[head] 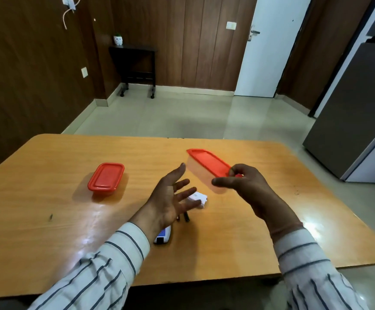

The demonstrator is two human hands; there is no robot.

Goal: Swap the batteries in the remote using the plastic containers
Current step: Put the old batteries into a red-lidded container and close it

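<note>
My right hand (247, 186) holds a clear plastic container with a red lid (209, 162) by its near end, lifted and tilted above the wooden table (47, 220). My left hand (171, 195) hovers open, palm up, just left of it, fingers spread. Under that hand lie two dark batteries (185, 217), a white battery cover (199, 198) and the white remote (163, 237), partly hidden by the wrist. A second red-lidded container (106, 178) stands shut on the table to the left.
A small dark speck (51, 217) lies at the table's left. Beyond the table are a tiled floor, a grey fridge (350, 108) at the right, a white door and a dark side table (135, 68) with a small pot.
</note>
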